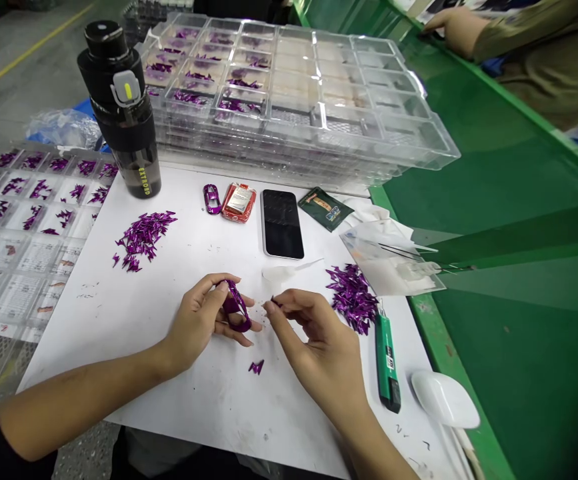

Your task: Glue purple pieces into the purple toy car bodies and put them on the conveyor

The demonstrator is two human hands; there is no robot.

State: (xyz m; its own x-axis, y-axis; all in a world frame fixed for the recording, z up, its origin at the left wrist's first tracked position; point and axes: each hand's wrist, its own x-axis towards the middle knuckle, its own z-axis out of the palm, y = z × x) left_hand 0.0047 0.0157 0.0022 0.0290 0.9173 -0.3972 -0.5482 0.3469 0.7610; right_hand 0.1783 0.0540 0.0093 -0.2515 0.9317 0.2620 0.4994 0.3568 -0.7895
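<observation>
My left hand [201, 317] grips a purple toy car body [237, 307] with open window gaps, held tilted above the white work surface. Close to its right, my right hand [313, 333] pinches a tiny dark purple piece [275, 302] between thumb and forefinger; its shape is mostly hidden. Below the hands lie a few loose purple pieces [256, 367]. A pile of small purple parts [353, 298] sits beyond my right hand, and another purple pile [143, 237] lies at the left. Farther back rests a second purple car body [212, 199].
Behind stand stacked clear compartment trays [299, 143]; another parts tray [23, 207] is at left. Around the surface are a black bottle [123, 113], phone [282, 224], red-edged packet [239, 203], green sachet [326, 208], green cutter [387, 360] and white mouse [445, 398]. A person's hand [456, 30] shows beyond the green wall.
</observation>
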